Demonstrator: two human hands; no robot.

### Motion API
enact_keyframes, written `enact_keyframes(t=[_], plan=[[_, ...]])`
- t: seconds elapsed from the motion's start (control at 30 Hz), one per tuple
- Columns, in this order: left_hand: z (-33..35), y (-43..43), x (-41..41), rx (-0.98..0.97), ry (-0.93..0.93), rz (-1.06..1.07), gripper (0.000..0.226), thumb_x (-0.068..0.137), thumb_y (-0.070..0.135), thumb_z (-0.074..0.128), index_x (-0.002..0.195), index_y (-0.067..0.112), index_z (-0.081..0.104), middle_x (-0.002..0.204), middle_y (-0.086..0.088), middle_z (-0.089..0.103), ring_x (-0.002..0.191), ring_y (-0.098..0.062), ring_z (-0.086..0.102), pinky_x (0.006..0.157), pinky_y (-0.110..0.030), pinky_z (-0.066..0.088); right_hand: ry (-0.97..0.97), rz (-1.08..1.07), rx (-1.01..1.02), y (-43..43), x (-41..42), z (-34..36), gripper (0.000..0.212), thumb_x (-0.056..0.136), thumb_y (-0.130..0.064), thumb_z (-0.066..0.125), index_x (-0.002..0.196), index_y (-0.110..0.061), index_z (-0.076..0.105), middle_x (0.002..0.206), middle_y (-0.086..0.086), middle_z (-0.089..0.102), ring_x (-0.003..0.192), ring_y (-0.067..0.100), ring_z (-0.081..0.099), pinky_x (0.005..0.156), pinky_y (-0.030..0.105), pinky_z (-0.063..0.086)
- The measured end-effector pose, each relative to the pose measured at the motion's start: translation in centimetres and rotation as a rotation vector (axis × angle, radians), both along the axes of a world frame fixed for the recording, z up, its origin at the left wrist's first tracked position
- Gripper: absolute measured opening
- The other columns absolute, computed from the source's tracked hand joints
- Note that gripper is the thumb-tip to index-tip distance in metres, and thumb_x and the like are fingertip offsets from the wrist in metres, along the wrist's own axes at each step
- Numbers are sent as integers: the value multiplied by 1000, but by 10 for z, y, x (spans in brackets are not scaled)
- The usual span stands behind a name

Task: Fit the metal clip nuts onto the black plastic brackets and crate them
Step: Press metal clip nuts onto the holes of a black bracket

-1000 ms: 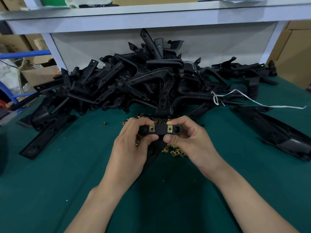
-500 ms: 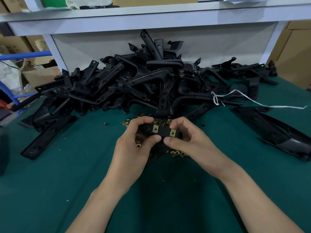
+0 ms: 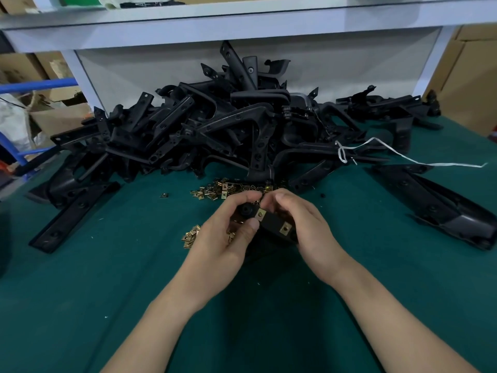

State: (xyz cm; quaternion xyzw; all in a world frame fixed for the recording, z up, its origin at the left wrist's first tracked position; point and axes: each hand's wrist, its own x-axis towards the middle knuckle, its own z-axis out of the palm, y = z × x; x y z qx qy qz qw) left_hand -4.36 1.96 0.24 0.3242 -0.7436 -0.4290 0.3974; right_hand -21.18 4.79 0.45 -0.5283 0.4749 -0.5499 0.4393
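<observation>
The left hand (image 3: 223, 238) and right hand (image 3: 306, 227) both grip one black bracket (image 3: 273, 224) with curled fingers and thumbs, just above the green counter (image 3: 107, 278). Two brass clip nuts (image 3: 260, 214) sit on its upper face. Loose clip nuts (image 3: 228, 188) lie scattered around the hands, in front of a heap of black brackets (image 3: 228, 125). A white string (image 3: 403, 157) trails off to the right.

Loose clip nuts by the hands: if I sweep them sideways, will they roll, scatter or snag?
Probably no rolling: the clip nuts look flat and folded. Being small, they're likely light and may scatter; one stray lies apart. The green mat looks cloth-like, so they may drag, not glide.
</observation>
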Motion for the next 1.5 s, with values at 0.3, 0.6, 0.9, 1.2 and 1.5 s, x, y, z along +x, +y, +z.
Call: enact_keyframes(t=[0.3,0.6,0.9,1.2,1.5], plan=[[0,7,-8,133,140,45,35,100,11,58,118,41,63,100,13,70,86,-5,62,78,-14,49,-1,-25,-48,1,5,-3,29,100,-29,41,91,-19,66,87,-12,60,89,3,59,79,13,46],[1,12,-13,154,169,61,31,101,10,56,118,35,62,87,18,67,78,2,58,72,-10,46,38,-126,-91,-1,7,-8,35,101,-33,38,86,-22,68,87,5,60,88,11,57,79,18,46],[2,14,-14,146,170,55,31,101,8,56,118,33,62,92,15,69,81,0,59,74,-11,48,1,-81,-84,-1,9,-7,31,101,-25,39,86,-19,66,88,-7,64,93,10,60,84,19,46],[4,13,-12,94,132,2,38,100,7,54,115,41,61,103,19,68,92,2,61,81,-9,45,-24,-81,-72,2,10,-5,34,107,-14,37,86,-12,64,85,-8,64,89,8,61,80,16,47],[0,14,-17,170,210,6,38,94,17,45,120,39,61,114,14,68,103,-4,61,85,-13,47,-47,-73,-69,0,10,-6,34,106,-15,37,86,-15,65,85,-3,63,88,10,59,78,18,47]])
